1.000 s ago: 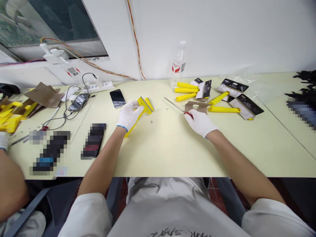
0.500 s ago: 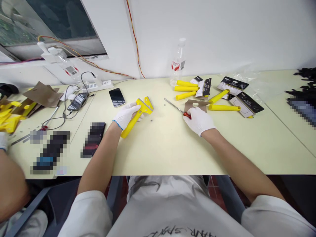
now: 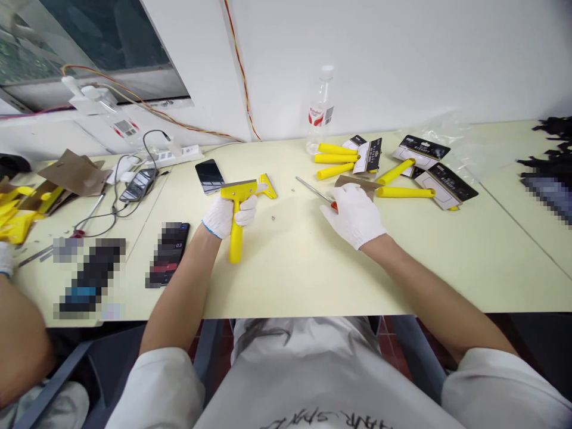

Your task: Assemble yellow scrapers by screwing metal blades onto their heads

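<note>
My left hand [image 3: 220, 215] is closed round a yellow scraper [image 3: 236, 238], its wide head with a metal edge pointing away from me and the handle hanging towards me. A smaller yellow piece with a metal edge [image 3: 268, 186] shows just beyond my fingertips; whether they touch it I cannot tell. My right hand [image 3: 355, 217] covers the red handle of a screwdriver [image 3: 315, 189], thumb on one side and fingers on the other. The shaft points away to the left. On the table between my hands lie a small screw [image 3: 273, 218] and another tiny part [image 3: 293, 190].
Several yellow handles [image 3: 337, 159] with black-and-white cards [image 3: 447, 186] lie back right, beside brown cardboard [image 3: 357, 183]. A plastic bottle [image 3: 320, 113] stands by the wall. Phones [image 3: 209, 176], cables and a power strip [image 3: 176, 156] are left. A co-worker's arm [image 3: 20, 333] is far left.
My left hand has turned the scraper so its head faces away and its handle points towards me. My right hand has moved slightly left over the screwdriver handle.
</note>
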Available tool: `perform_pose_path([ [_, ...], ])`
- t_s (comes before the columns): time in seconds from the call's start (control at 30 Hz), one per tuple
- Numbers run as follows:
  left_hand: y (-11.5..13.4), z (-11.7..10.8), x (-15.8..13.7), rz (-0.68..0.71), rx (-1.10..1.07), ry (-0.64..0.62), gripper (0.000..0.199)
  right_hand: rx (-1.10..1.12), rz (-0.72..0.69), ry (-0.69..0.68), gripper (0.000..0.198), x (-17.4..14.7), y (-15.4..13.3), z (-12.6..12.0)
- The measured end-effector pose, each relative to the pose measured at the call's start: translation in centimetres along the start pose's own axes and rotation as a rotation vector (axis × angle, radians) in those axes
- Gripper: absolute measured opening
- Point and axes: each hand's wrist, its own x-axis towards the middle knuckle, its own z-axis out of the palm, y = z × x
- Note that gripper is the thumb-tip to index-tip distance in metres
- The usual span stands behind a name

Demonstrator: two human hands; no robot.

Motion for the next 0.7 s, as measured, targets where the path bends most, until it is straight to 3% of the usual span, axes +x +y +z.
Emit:
perform_pose_path([
  [0.13,-0.7,0.9,0.1,-0.081,-0.044,-0.168,0.059,0.304,-0.26,0.097,0.034,0.5,-2.8,0.3],
  [0.23,-1.1,2.2,-0.1,-0.096,0.01,-0.248,0.068,0.49,-0.328,0.106,0.032,1.7,-5.7,0.3],
  [0.37,-1.4,3.5,-0.6,0.01,0.189,-0.355,0.07,0.593,-0.426,0.171,0.023,3.7,-8.1,1.3],
  [0.5,-1.3,4.4,-0.7,0.101,0.283,-0.484,0.07,0.607,-0.562,0.261,0.024,4.8,-8.4,3.1],
  [0.57,-1.4,4.8,-0.7,0.106,0.287,-0.495,0.07,0.606,-0.583,0.265,0.027,4.9,-8.3,3.8],
  [0.7,-1.4,5.0,-0.5,0.07,0.238,-0.376,0.065,0.611,-0.562,0.243,0.029,4.7,-8.3,4.1],
])
